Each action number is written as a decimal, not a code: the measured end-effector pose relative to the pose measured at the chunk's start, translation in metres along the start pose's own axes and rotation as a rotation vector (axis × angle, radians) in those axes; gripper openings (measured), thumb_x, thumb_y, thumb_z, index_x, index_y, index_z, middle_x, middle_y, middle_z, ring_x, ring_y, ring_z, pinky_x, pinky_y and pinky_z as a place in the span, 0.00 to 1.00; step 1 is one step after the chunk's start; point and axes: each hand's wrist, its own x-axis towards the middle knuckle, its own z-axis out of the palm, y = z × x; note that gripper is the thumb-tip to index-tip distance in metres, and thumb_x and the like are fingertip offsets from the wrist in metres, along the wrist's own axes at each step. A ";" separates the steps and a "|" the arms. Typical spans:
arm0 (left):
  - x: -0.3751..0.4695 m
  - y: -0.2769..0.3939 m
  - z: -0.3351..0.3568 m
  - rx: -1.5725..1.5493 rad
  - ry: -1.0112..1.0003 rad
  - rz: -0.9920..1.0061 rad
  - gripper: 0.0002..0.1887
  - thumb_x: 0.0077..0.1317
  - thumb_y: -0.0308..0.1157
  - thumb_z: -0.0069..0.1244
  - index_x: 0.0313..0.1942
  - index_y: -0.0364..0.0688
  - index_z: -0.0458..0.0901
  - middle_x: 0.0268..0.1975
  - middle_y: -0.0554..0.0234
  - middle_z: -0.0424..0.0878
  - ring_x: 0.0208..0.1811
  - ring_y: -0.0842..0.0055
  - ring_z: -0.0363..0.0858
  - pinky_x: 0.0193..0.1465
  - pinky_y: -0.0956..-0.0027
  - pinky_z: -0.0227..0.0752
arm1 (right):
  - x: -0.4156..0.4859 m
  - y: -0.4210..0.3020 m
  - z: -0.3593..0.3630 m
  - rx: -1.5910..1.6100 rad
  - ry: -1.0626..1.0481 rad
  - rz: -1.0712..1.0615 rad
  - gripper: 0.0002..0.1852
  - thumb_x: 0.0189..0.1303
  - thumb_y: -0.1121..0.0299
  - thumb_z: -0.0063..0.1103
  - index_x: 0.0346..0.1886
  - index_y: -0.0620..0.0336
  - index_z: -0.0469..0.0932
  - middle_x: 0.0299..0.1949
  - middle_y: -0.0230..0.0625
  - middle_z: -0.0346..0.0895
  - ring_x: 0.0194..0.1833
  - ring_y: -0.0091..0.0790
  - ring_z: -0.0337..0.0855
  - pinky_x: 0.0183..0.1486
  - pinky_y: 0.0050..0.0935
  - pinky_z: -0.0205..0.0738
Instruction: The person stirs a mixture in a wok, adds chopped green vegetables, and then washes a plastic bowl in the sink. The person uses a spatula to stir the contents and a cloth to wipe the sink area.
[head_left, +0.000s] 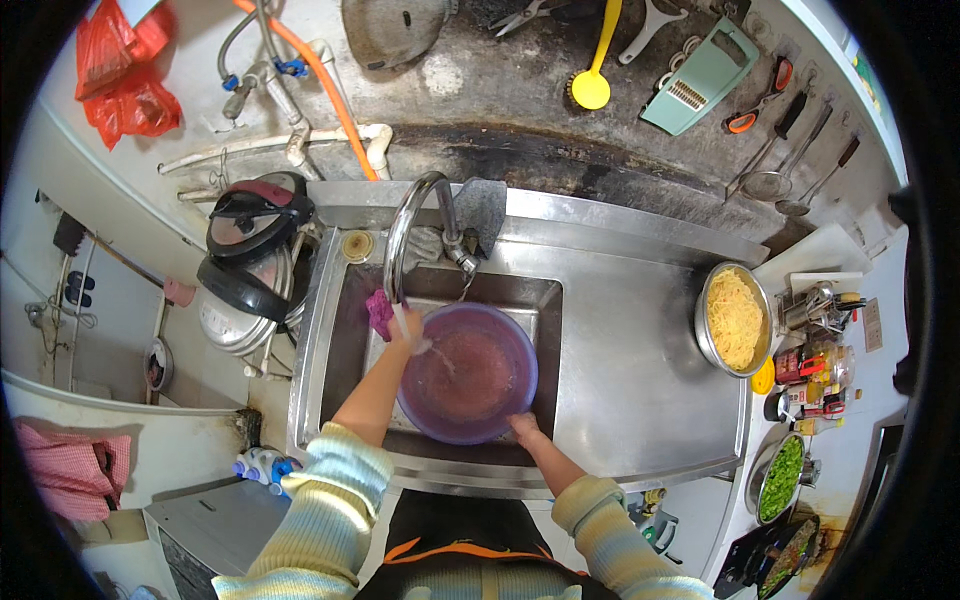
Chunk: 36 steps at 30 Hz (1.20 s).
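Observation:
A purple plastic basin (529, 375) sits in the stainless steel sink (551, 337), holding reddish-looking water. My right hand (525, 427) grips its rim at the near right. Beside the basin's left rim, my left hand (405, 332) is at the outlet of the curved chrome faucet (395, 255), which partly covers the fingers. Water runs from there into the basin. A magenta cloth (380, 315) lies against the left hand's outer side; whether the fingers hold the cloth or the spout is unclear.
A metal bowl of pale yellow shreds (735, 319) stands on the steel counter's right end. Beyond are bottles (814, 367) and a bowl of chopped greens (780, 480). Left of the sink is an electric pressure cooker (247, 300). A grey cloth (480, 217) hangs behind the faucet.

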 end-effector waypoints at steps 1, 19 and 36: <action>-0.006 -0.036 0.063 -0.326 -0.011 -0.260 0.22 0.51 0.47 0.51 0.37 0.37 0.80 0.41 0.43 0.79 0.46 0.57 0.77 0.44 0.60 0.73 | -0.005 -0.006 0.010 0.070 -0.027 0.033 0.11 0.50 0.72 0.60 0.39 0.61 0.77 0.35 0.40 0.77 0.30 0.37 0.77 0.28 0.37 0.70; -0.054 -0.070 0.167 -1.747 -0.476 -0.653 0.14 0.53 0.15 0.44 0.42 0.22 0.72 0.39 0.46 0.78 0.38 0.61 0.79 0.42 0.57 0.75 | -0.052 -0.068 -0.036 0.295 -0.114 -0.116 0.07 0.52 0.74 0.60 0.35 0.62 0.75 0.32 0.32 0.76 0.36 0.30 0.77 0.38 0.30 0.72; -0.081 -0.109 0.084 -1.618 -0.563 -0.359 0.13 0.53 0.24 0.52 0.40 0.37 0.77 0.40 0.62 0.79 0.41 0.73 0.77 0.48 0.62 0.73 | -0.133 -0.163 -0.052 0.157 -0.020 -0.213 0.12 0.54 0.67 0.60 0.34 0.69 0.78 0.33 0.36 0.77 0.35 0.27 0.74 0.39 0.27 0.67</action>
